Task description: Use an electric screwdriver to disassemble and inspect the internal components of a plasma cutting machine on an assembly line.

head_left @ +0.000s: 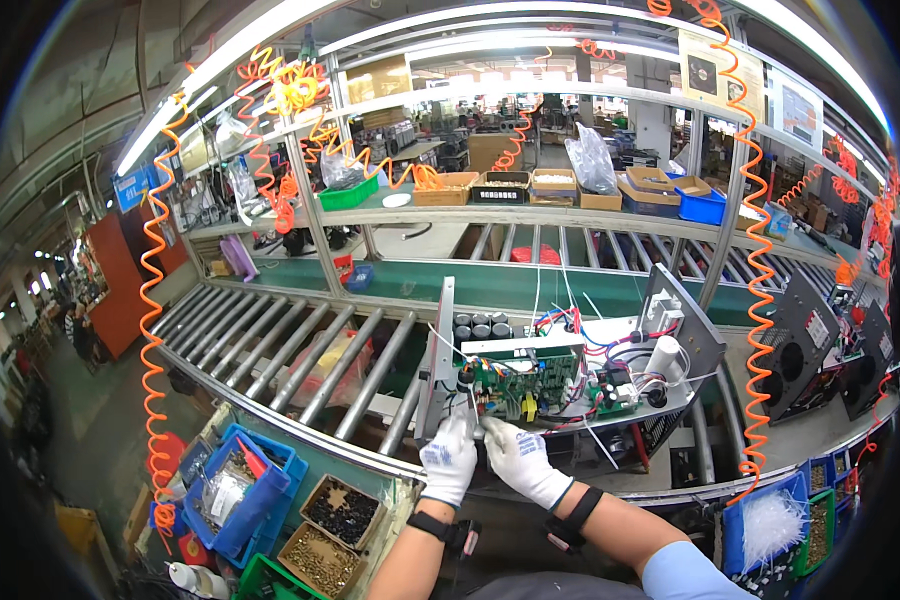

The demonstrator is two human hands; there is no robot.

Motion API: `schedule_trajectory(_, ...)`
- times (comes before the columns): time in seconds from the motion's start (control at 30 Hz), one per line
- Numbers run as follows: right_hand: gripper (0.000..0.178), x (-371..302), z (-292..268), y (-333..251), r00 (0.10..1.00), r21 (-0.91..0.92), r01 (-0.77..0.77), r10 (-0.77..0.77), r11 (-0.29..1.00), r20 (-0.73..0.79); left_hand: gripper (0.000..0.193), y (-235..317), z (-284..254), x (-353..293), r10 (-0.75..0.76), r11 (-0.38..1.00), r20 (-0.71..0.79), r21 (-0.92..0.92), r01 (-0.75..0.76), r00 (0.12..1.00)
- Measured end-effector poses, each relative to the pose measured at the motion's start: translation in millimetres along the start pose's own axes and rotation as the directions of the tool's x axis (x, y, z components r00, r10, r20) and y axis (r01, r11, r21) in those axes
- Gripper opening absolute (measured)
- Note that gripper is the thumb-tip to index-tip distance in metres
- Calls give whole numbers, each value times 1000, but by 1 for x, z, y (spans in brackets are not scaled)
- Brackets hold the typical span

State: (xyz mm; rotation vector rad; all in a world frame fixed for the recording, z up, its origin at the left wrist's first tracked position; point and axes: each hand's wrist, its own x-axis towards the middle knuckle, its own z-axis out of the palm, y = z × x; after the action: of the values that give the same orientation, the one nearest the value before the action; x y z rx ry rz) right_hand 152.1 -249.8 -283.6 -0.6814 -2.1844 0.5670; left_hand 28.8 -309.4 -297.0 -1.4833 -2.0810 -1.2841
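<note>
An electronic chassis (670, 345) without its cover stands in front of me, with a green circuit board (530, 385), black capacitors (482, 327), a white cylinder (664, 358) and red, blue and white wires inside. Both my hands wear white gloves and meet at its near left corner, beside the grey end panel (433, 370). My left hand (450, 462) has its fingers closed at the panel's lower edge. Close beside it, my right hand (523, 462) reaches in with fingers bent together. Whatever the fingertips pinch is hidden between the gloves and the chassis.
A roller conveyor (300, 350) runs under the chassis and off to the left. More chassis units (805, 345) stand at the right. Blue bins (240, 490) and trays of small screws (320, 560) sit at lower left. Orange coiled hoses (755, 300) hang on both sides.
</note>
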Motion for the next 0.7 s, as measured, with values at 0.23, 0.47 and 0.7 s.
schedule_trajectory(0.23, 36, 26, -16, -18, 973, -199, 32, 15, 979, 231, 16, 0, -11, -13, 67, 995, -76, -64, -72, 995)
schedule_trajectory(0.47, 17, 18, -12, -4, 992, -56, 106, -102, 993, 70, 14, 16, -24, 7, 53, 982, -33, -180, -58, 998)
schedule_trajectory(0.7, 8, 22, -11, -12, 993, -185, 113, -106, 976, 49, 10, 8, -7, 11, -57, 978, 15, -200, 59, 998)
